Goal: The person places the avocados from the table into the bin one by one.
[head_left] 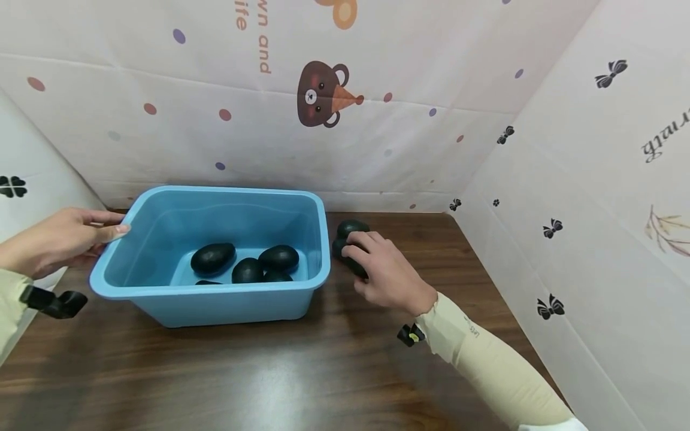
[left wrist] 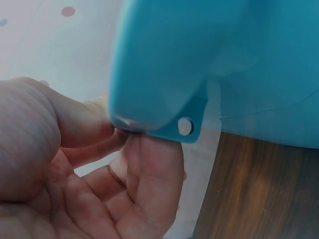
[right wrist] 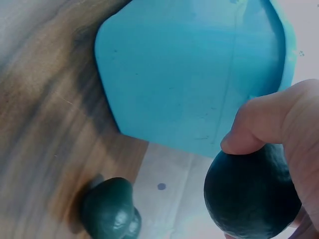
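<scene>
My left hand [head_left: 67, 239] pinches the left rim of a light blue plastic bin [head_left: 215, 305], thumb on top and fingers beneath, close to a small tab with a hole in the left wrist view. Several dark green avocados [head_left: 212, 258] lie on the bin's floor, some partly hidden by the front wall. To the right of the bin, my right hand [head_left: 385, 272] grips an avocado [right wrist: 251, 194] between thumb and fingers. Behind it, two more avocados [right wrist: 108, 208] sit together on the table, one mostly hidden by the other in the right wrist view.
The bin stands on a dark brown wood-grain table [head_left: 259, 371]. Pale printed sheeting [head_left: 259, 137] rises behind the table and along both sides. Each forearm has a light sleeve, with a black strap [head_left: 53, 302] at the left wrist.
</scene>
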`<action>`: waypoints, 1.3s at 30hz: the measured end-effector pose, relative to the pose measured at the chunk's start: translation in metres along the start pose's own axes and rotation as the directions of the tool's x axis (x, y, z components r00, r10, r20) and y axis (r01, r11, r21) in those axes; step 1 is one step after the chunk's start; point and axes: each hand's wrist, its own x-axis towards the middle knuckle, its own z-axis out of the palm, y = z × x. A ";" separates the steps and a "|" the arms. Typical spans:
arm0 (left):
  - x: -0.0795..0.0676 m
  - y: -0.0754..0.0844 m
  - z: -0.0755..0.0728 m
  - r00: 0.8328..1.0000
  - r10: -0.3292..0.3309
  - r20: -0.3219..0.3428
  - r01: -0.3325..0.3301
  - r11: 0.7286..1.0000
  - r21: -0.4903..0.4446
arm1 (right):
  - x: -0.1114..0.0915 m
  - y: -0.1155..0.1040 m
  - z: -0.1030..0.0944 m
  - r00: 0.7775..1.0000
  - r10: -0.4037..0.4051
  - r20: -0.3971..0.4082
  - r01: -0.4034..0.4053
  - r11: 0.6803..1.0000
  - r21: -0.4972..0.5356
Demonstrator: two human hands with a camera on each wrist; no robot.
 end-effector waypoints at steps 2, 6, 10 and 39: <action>0.000 0.000 0.000 1.000 -0.001 0.000 0.001 1.000 -0.003 | 0.001 -0.001 -0.004 1.000 -0.002 -0.006 0.002 1.000 0.004; 0.001 0.000 -0.001 1.000 0.000 0.004 0.000 1.000 -0.001 | 0.005 -0.003 -0.012 1.000 -0.005 -0.013 0.006 1.000 0.029; 0.002 -0.001 -0.001 1.000 0.004 0.007 -0.004 1.000 0.006 | 0.011 -0.007 -0.020 1.000 -0.017 -0.019 0.018 0.998 0.063; 0.001 -0.001 -0.002 1.000 0.009 0.000 -0.009 1.000 -0.021 | 0.083 -0.029 -0.034 0.976 -0.217 -0.010 0.216 0.965 0.148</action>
